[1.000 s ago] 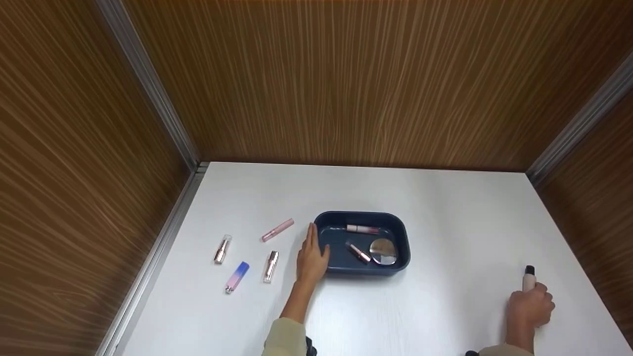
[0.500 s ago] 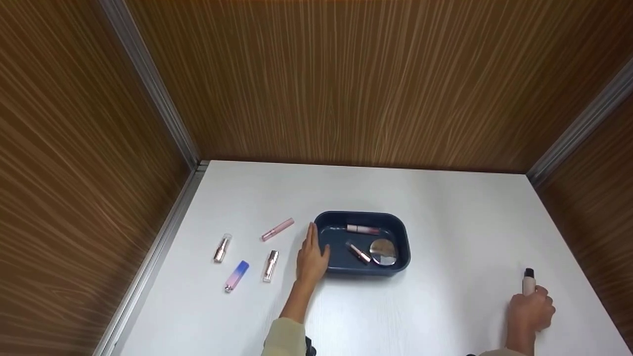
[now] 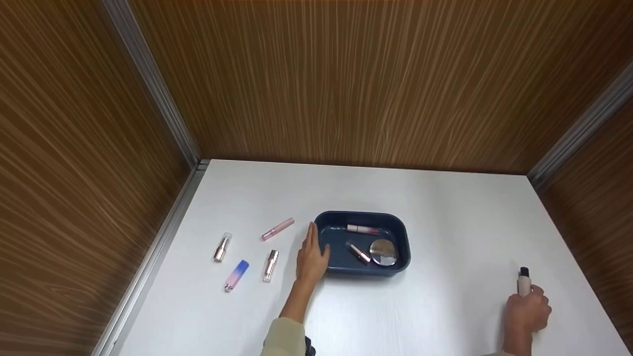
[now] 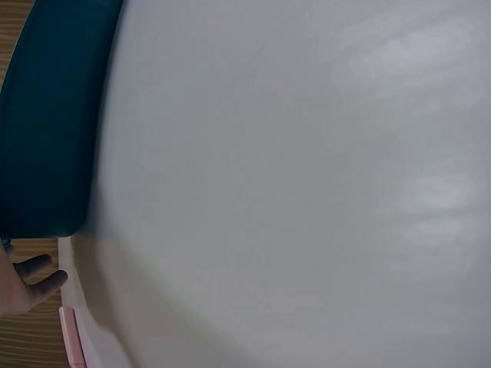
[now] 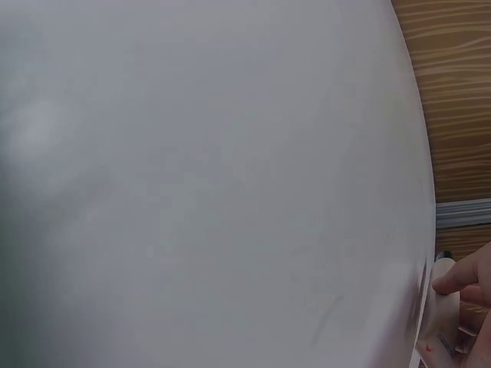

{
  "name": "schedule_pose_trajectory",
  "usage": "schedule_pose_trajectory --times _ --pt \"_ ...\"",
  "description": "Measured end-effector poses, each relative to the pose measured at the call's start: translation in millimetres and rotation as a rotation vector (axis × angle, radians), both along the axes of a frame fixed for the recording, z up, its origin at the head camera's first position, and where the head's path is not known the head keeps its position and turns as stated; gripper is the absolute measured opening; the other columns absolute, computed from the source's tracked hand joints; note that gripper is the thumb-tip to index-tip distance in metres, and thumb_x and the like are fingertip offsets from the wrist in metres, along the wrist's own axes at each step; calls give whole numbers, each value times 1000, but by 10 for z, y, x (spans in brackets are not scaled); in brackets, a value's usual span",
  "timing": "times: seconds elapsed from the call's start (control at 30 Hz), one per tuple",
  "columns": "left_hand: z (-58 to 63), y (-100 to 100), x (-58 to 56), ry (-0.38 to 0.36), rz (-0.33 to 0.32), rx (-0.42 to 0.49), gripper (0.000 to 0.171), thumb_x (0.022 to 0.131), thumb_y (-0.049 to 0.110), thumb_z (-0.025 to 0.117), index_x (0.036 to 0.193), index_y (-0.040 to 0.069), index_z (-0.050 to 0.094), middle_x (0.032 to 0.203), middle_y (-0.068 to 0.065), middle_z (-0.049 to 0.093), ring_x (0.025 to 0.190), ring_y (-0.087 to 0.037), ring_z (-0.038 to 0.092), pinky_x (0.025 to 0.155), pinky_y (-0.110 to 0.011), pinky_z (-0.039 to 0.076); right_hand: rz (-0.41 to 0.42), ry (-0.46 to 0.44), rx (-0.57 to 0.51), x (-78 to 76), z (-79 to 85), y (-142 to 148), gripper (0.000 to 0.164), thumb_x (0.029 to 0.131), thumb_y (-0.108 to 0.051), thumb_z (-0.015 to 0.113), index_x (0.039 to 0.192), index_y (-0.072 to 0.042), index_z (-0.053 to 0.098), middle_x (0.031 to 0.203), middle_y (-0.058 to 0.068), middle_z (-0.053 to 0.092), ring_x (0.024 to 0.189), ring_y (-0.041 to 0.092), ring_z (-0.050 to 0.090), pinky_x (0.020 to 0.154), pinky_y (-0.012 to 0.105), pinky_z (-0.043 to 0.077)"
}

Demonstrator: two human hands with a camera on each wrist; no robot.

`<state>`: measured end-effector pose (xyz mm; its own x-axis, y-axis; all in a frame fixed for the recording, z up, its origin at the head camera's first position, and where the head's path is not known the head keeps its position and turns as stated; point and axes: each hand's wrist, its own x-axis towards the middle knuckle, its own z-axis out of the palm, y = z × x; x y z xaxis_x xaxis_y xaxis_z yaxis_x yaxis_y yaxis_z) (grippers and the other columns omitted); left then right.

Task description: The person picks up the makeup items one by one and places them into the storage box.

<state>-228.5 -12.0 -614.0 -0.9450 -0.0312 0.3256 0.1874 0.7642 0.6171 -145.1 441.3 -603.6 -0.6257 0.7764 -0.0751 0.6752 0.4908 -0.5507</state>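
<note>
A dark blue tray [image 3: 363, 271] sits mid-table. My left hand [image 3: 311, 263] rests against its left wall, fingers fairly straight, thumb over the rim. In the left wrist view the tray's outer side [image 4: 54, 115] shows beside the hand's fingers [image 4: 50, 284]. Inside the tray lie a lip gloss tube [image 3: 362, 229], a lipstick [image 3: 359, 253] and a round mirrored compact [image 3: 383, 252]. Far right, my right hand [image 3: 528, 309] grips a pale bottle [image 3: 524, 285] with a black cap. The right wrist view shows the thumb and fingers curled round the bottle [image 5: 441, 307].
Left of the tray lie a pink tube [image 3: 277, 229], a clear-capped lipstick [image 3: 222, 247], a blue-pink tube [image 3: 237, 275] and another lipstick [image 3: 270, 266]. Wood-grain panels [image 3: 336, 84] enclose the white table [image 3: 435, 316] at the back and sides.
My right hand, holding the bottle, has shifted slightly left. The left hand and the tray stay put.
</note>
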Motion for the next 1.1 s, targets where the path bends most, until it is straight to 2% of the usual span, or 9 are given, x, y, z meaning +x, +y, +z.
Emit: schedule_pose_trajectory --times 0.13,0.4,0.67,0.77,0.93,1.1 --pt "-12 9 3 6 2 0 67 86 19 61 141 -2 30 145 -14 30 113 -31 48 80 -44 45 2 -1 -4 -8 32 -24 46 84 3 44 128 14 37 116 38 43 109 52 41 87 58 35" --pt "15 23 8 4 -9 -3 66 86 20 60 141 -2 30 145 -14 29 114 -30 47 80 -43 45 30 70 31 -4 52 -58 46 83 4 45 127 15 39 113 40 44 106 53 42 84 60 36" --pt "13 27 3 10 -9 1 66 86 19 60 141 -3 29 146 -14 28 114 -30 47 81 -42 45 54 74 44 -43 81 -119 46 85 3 46 129 14 38 115 39 44 108 53 42 87 60 35" --pt "13 22 3 11 -10 1 66 87 20 60 141 -3 29 146 -14 28 114 -30 47 81 -42 45 65 97 56 -38 87 -160 44 84 4 47 127 14 40 114 40 45 106 54 43 84 61 36" --pt "16 12 1 -11 -16 -11 66 87 21 58 141 -3 29 145 -15 29 115 -30 46 81 -44 44 70 126 50 -19 94 -239 43 82 4 46 124 14 43 111 39 46 102 53 44 80 61 36" --pt "26 14 1 -45 -18 -13 67 88 22 57 143 -2 26 146 -14 27 116 -30 46 82 -43 43 70 145 47 -16 109 -285 43 83 5 45 124 13 43 111 38 46 101 52 44 82 61 35"
